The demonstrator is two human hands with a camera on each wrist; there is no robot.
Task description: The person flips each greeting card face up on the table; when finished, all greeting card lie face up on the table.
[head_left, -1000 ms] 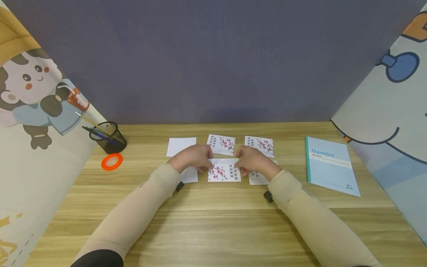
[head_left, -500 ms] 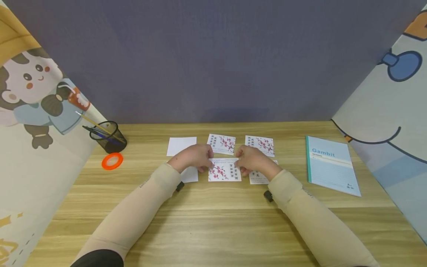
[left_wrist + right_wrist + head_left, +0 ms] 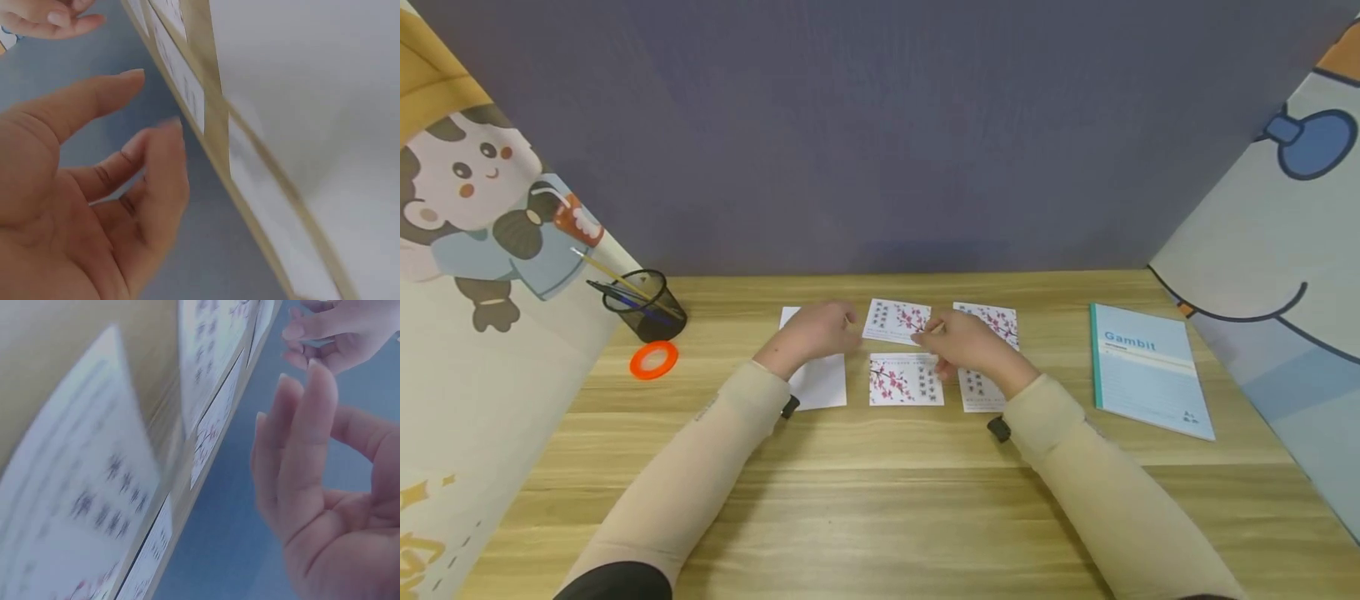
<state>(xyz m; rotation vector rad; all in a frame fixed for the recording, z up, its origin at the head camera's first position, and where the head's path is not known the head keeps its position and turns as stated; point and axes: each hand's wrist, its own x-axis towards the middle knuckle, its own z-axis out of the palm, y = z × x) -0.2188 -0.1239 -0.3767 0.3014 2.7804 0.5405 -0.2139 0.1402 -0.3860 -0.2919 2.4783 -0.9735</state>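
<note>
Cards lie flat in two rows on the table. The lower middle card (image 3: 898, 382) has pink blossoms at its left and characters at its right. Above it, the upper middle card (image 3: 883, 321) sits slightly skewed, its characters at the left. My left hand (image 3: 818, 335) hovers over the blank white card (image 3: 823, 387) on the left, largely hiding another behind. Its thumb and fingers are apart, holding nothing in the left wrist view. My right hand (image 3: 973, 346) hangs between the upper right card (image 3: 1000, 319) and the lower right card (image 3: 981, 398), fingers loosely bent and bare.
At the back left stands a black mesh pen cup (image 3: 658, 308) with pens and a brush. A roll of orange tape (image 3: 653, 360) lies before it. A light blue notebook (image 3: 1150, 371) lies at the right. A dark partition (image 3: 880, 167) closes off the back.
Both hands have lifted off the lower middle card and moved slightly back. The left hand has also shifted left. The lower middle card stays in place.
</note>
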